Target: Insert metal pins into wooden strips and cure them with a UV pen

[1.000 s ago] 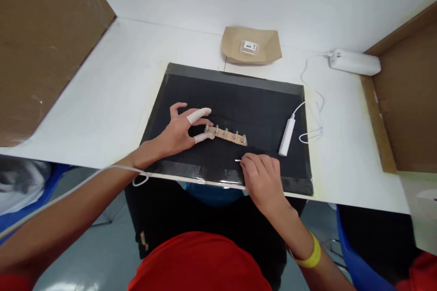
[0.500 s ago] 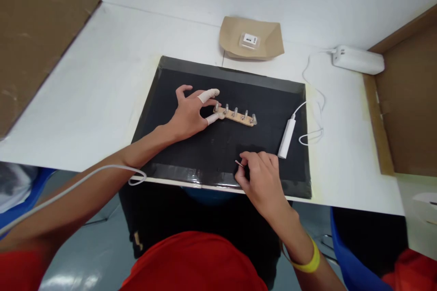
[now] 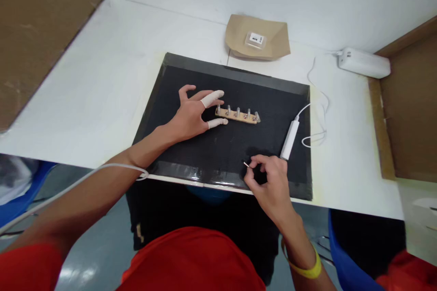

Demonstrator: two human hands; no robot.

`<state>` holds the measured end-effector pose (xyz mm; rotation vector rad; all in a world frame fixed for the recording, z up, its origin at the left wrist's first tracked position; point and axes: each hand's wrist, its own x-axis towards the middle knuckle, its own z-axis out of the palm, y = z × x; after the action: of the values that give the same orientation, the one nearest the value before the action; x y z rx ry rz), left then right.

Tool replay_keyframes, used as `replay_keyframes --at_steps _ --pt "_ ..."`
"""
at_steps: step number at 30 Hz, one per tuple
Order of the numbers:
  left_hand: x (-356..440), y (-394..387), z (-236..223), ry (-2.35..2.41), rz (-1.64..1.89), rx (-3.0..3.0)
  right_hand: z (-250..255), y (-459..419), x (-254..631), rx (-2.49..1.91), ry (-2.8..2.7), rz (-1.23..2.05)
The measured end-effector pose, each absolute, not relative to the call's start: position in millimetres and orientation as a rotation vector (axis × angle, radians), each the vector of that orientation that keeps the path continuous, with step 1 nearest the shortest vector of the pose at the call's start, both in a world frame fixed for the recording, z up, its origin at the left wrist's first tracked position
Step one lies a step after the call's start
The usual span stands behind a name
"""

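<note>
A narrow wooden strip (image 3: pixel 241 116) with several clear upright pegs lies on the black mat (image 3: pixel 205 154). My left hand (image 3: pixel 191 116), with white finger cots on the thumb and a finger, is spread beside the strip's left end; thumb and finger are apart, one on either side of that end. Nearer the mat's front edge, my right hand (image 3: pixel 269 179) pinches a short, thin, shiny metal piece (image 3: pixel 246 164) between thumb and forefinger. Its exact kind is too small to make out.
A white stick-shaped device (image 3: pixel 290 140) lies on the mat's right side, cabled to a white power block (image 3: pixel 363 62). Behind the mat stands a brown paper tray (image 3: pixel 237 32) holding a small clear box (image 3: pixel 256 40). Cardboard panels (image 3: pixel 41 32) flank the white table.
My left thumb and finger have parted from the strip's left end. My right hand still pinches the metal piece, whose tilt has changed. The whole view has shifted slightly.
</note>
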<state>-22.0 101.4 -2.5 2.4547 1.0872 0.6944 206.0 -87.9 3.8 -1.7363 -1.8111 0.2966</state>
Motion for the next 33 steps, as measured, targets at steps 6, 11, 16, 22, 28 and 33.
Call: replay_keyframes --at_steps 6,11,16,22,28,33 --pt "-31 106 -2 1.05 0.723 2.406 23 -94 192 -1.596 -1.117 0.883" --pt "-36 112 -2 1.156 0.81 2.338 32 -91 177 -1.215 -0.527 1.361" --pt "-29 112 -1 1.172 0.774 2.394 33 -90 160 -0.865 -0.113 1.662" --pt "-26 114 -1 1.22 0.823 2.358 31 -93 147 -0.79 0.015 1.689" --pt "-26 109 0 1.111 0.733 2.472 35 -91 177 -1.163 -0.462 1.154" --pt "-27 109 1 1.077 0.657 2.522 37 -73 248 -1.511 -1.131 0.562"
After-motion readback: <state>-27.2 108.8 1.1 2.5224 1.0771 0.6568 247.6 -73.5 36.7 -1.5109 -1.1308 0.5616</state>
